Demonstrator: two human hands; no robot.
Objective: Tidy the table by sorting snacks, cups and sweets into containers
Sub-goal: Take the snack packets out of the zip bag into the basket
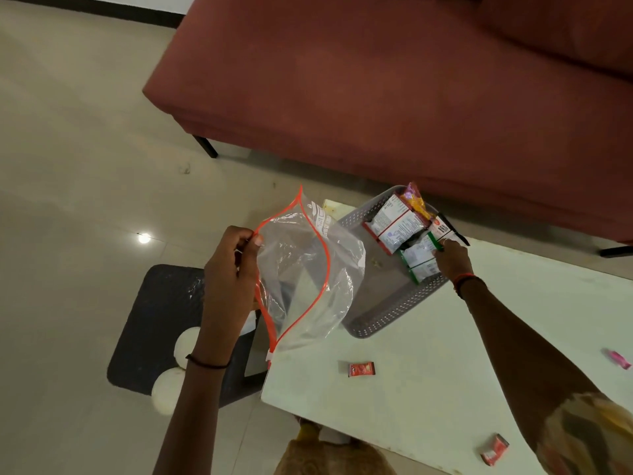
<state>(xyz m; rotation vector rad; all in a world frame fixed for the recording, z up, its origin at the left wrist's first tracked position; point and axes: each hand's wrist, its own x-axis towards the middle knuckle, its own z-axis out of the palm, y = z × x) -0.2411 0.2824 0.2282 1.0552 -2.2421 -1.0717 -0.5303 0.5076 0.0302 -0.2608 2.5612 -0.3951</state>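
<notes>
My left hand [231, 269] pinches the orange-rimmed mouth of a clear zip bag [305, 269], which hangs open and empty over the table's left edge. A grey perforated basket [383, 310] on the white table [428, 371] holds several snack packets [397, 224]. My right hand [452, 258] reaches into the basket, its fingers closed on a green-edged packet [423, 252] lying there. Loose wrapped sweets lie on the table: a red one [360, 368] in the middle, another red one [494, 454] near the front edge, a pink one [618, 359] at the right.
A red sofa [376, 80] stands behind the table. A black stool [157, 323] to the left of the table carries white cups [186, 346]; another white cup [166, 394] shows at its near edge. The floor is beige tile.
</notes>
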